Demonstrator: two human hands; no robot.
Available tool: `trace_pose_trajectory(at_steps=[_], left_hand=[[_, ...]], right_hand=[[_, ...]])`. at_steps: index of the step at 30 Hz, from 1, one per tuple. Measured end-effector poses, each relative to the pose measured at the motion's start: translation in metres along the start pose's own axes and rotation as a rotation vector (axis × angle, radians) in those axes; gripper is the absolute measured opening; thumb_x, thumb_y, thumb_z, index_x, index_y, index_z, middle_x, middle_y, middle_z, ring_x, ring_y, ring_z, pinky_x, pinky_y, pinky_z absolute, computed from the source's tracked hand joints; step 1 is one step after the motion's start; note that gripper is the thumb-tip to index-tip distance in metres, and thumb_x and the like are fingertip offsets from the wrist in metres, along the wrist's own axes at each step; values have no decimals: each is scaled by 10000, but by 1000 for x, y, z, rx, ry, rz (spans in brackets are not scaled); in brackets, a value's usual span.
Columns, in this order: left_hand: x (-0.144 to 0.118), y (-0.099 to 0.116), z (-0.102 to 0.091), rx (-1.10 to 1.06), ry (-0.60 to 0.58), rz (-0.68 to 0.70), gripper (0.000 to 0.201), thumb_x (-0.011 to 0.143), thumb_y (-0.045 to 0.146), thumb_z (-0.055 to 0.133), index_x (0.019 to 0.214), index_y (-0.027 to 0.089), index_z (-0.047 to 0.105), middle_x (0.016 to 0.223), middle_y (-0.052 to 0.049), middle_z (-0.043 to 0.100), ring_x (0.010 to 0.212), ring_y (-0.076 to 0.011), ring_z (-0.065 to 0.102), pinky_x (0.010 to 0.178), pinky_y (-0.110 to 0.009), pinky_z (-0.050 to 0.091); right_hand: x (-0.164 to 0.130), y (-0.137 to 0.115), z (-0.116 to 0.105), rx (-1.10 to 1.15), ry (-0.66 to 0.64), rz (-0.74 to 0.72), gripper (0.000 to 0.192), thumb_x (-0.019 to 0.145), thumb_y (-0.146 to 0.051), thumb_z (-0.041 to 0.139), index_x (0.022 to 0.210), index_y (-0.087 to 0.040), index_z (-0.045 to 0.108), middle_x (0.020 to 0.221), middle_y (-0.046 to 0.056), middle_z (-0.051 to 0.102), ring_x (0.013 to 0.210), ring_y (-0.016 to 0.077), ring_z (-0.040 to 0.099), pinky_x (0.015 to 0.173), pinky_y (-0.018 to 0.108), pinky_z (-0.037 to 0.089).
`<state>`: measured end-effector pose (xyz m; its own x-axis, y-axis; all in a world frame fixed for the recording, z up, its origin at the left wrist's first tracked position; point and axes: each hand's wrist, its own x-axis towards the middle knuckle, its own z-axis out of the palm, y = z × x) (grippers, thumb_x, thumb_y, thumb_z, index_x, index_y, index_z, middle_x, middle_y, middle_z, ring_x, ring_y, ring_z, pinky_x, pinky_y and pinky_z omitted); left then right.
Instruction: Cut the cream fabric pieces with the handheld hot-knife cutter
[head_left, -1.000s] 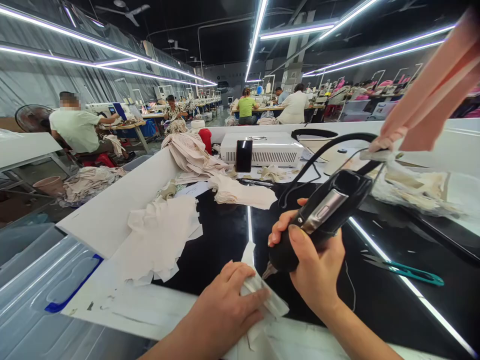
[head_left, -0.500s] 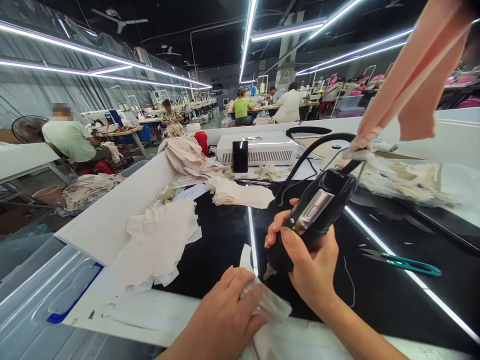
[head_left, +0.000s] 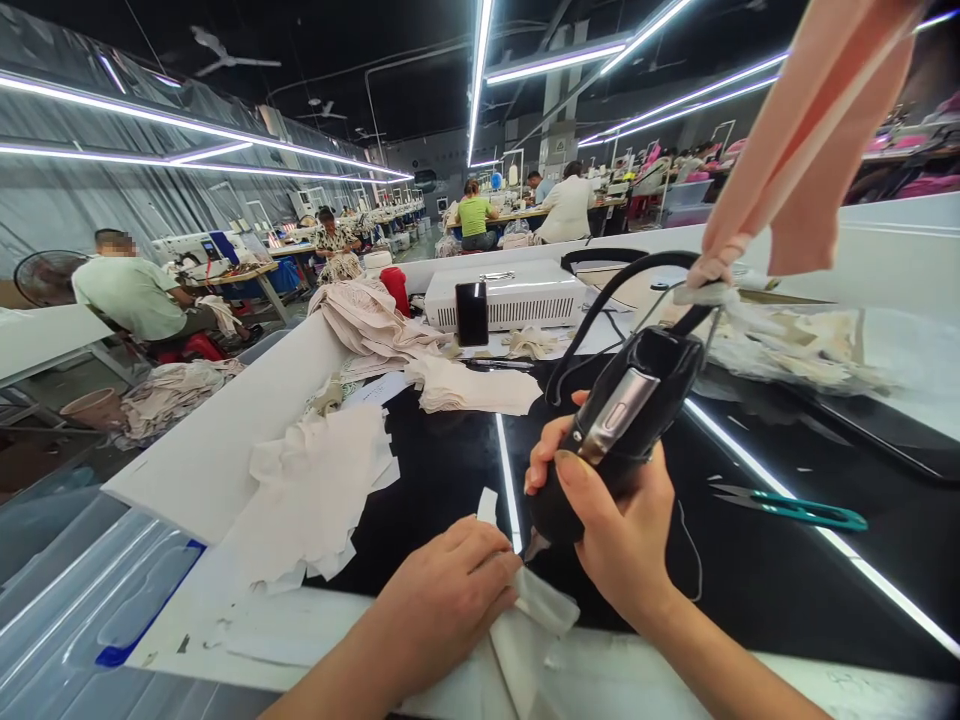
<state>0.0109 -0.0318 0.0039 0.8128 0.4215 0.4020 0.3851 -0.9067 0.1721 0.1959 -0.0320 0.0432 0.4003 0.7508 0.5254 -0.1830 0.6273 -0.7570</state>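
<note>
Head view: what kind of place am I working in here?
Most likely a garment factory floor: cut fabric pieces on the worktable, rows of sewing stations with seated workers, thread snips.

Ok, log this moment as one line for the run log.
left hand: pressing pale fabric strip on table | right hand: gripping black corded hand tool, tip at strip | teal thread snips: untouched

A glossy black surface (head_left: 450, 470) with white raised walls carries the work. Taking the white box-shaped machine (head_left: 510, 293) at its far end as landmark: a folded cream fabric stack (head_left: 472, 388) lies just in front of it, loose white cut pieces (head_left: 315, 490) nearer and leftward, teal-handled snips (head_left: 795, 508) nearer and rightward.
</note>
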Motion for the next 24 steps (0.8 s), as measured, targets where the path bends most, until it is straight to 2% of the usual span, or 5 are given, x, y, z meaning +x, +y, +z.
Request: trace_pose_trajectory(at_steps=[6, 12, 24], left_hand=[[-6, -5, 4, -24, -28, -4, 150, 1127, 189, 517, 1140, 154, 662, 1095, -70, 704, 985, -219, 687, 892, -351, 646], [-15, -5, 3, -62, 4, -27, 173, 1134, 200, 510, 1205, 156, 661, 1188, -87, 711, 1068, -218, 714, 960, -340, 642], [-16, -4, 5, -64, 24, -42, 157, 1123, 205, 539, 1198, 159, 669, 1171, -87, 703, 1046, -210, 714, 953, -318, 647]], right_hand=[[-2, 3, 3, 13, -18, 3, 218, 923, -233, 801, 1025, -281, 614, 842, -57, 711, 601, 121, 654, 566, 263, 586], [-3, 7, 8, 23, -32, -3, 214, 927, -238, 799, 1008, -281, 605, 836, -55, 704, 603, 121, 644, 572, 266, 582], [-5, 10, 10, -12, -26, -9, 206, 931, -190, 758, 1014, -290, 598, 827, -66, 710, 583, 120, 659, 561, 263, 592]])
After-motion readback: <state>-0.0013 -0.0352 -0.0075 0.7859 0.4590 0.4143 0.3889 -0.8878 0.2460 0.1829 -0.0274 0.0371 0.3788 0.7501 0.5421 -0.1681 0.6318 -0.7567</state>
